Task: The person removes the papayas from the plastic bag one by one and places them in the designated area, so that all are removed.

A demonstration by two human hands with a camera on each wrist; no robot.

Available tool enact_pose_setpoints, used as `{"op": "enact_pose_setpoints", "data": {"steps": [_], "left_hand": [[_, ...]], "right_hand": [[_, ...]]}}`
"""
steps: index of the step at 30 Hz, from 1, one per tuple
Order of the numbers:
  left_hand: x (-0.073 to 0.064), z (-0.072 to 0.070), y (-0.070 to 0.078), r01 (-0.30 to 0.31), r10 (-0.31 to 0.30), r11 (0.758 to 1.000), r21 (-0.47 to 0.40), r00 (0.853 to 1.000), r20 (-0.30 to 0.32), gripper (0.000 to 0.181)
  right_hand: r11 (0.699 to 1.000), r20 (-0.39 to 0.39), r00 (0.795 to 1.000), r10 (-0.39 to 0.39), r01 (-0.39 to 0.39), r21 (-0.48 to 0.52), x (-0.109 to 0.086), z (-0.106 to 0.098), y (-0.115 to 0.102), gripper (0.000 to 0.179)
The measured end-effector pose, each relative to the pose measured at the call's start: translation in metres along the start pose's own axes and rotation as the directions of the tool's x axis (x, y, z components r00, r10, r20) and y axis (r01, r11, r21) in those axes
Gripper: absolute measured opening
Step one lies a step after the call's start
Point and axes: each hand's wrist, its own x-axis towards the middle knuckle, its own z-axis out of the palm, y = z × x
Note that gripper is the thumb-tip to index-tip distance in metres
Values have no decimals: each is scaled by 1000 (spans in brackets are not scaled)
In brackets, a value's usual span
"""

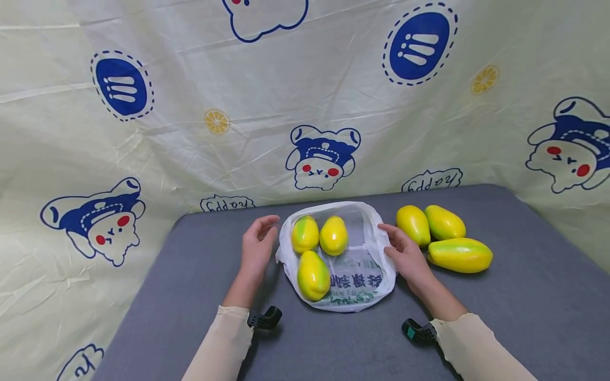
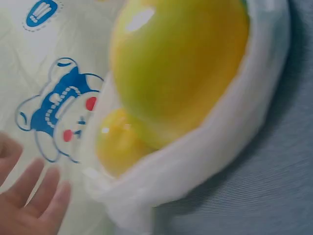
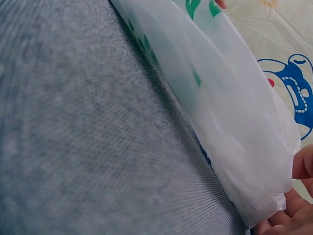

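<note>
A white plastic bag (image 1: 387, 275) lies with its wide mouth facing up, printed with dark characters and green leaves. Inside, on its left side, are three yellow-green papayas, one of them a nearer papaya (image 1: 313, 276). My right hand (image 1: 409, 259) grips the bag's right edge; the right wrist view shows fingers (image 3: 288, 215) and thumb around the plastic. Just left of the bag, my left hand (image 1: 257, 248) is raised with relaxed fingers and holds nothing. In the left wrist view, its spread fingers (image 2: 41, 196) are apart from the bag wall (image 2: 195, 152).
Three more papayas lie to the right of the bag, including a long papaya (image 1: 459, 255) in front. All rests on a grey cloth-covered table (image 1: 190, 296). A pale printed curtain (image 1: 181, 153) hangs behind the table. Each wrist wears a black band.
</note>
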Motion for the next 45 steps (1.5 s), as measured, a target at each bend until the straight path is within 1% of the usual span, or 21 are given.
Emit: {"op": "enact_pose_setpoints", "data": {"steps": [2,4,6,8,10,11,13,16,18,20,24,28,30,33,35,39,45], "left_hand": [[-1,-3,6,-12,10,1000,25,998,67,26],[-2,-6,12,-18,11,999,50,990,143,27],[-3,-10,17,-7,-10,997,81,977,211,29],[-4,-12,21,15,-51,991,131,961,274,31],[-6,-13,24,34,-97,982,186,935,342,33],[-6,-14,25,46,-126,976,213,918,377,33],[-7,-13,25,45,-162,964,261,880,447,35],[-8,-12,23,16,-177,957,289,822,542,37],[-8,-11,21,-7,-177,954,301,795,580,38],[-9,-10,20,-23,-177,951,309,778,603,39],[-10,-7,18,-33,-185,946,322,760,623,40],[-12,-2,14,-27,-183,954,298,735,653,38],[-14,2,11,-19,-184,958,287,726,663,38],[-16,5,11,-6,-189,961,277,719,669,37],[-17,8,10,-5,-187,962,274,718,670,38],[-19,10,12,4,-191,964,267,709,679,38],[-21,12,11,17,-205,964,267,686,698,39]], "right_hand": [[1000,4,1000,5,-5,2,0,0,0,55],[1000,6,1000,13,-13,-2,0,0,1,55],[1000,9,1000,18,-18,-2,-1,0,1,55],[1000,11,1000,16,-16,-6,0,-1,1,54],[1000,13,1000,9,-9,-7,0,-1,0,54],[1000,14,1000,5,-5,-7,0,-1,0,54],[1000,16,1000,0,1,-9,0,-1,0,53],[1000,16,1000,-1,2,-12,-1,-1,0,53],[1000,15,1000,4,-4,-22,-1,-1,0,53],[999,13,1000,10,-9,-36,-1,0,0,53],[999,14,1000,16,-15,-51,0,0,-1,52],[998,17,1000,14,-13,-59,0,0,-2,51],[998,19,1000,9,-8,-61,0,0,-1,51],[998,20,1000,-3,5,-62,-1,0,0,50],[998,20,1000,-9,11,-62,-1,0,0,50],[998,19,1000,-10,11,-66,-1,0,0,49],[998,23,1000,-3,4,-68,-1,0,0,49]]}}
